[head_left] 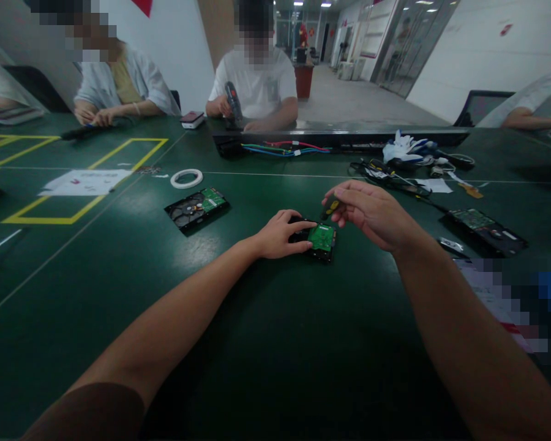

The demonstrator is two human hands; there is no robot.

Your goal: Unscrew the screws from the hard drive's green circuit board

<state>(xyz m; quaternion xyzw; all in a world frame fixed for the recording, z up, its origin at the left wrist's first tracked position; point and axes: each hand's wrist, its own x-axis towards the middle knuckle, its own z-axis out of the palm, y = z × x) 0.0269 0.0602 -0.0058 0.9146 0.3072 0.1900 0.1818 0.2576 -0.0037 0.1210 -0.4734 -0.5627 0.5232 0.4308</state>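
A hard drive [322, 239] with a green circuit board facing up lies on the dark green table [266, 343] in front of me. My left hand [282, 234] rests on its left side and holds it down. Just above the drive, my right hand [370, 212] grips a small screwdriver [329, 209] with a black and yellow handle, its tip pointing down toward the drive's board.
A second hard drive [196, 209] lies to the left, a third [485, 230] to the right. A tape roll [186, 178], cables [284, 149], gloves [406, 149] and a paper sheet [85, 182] lie farther back. Other people sit across the table, one holding a power screwdriver [232, 103].
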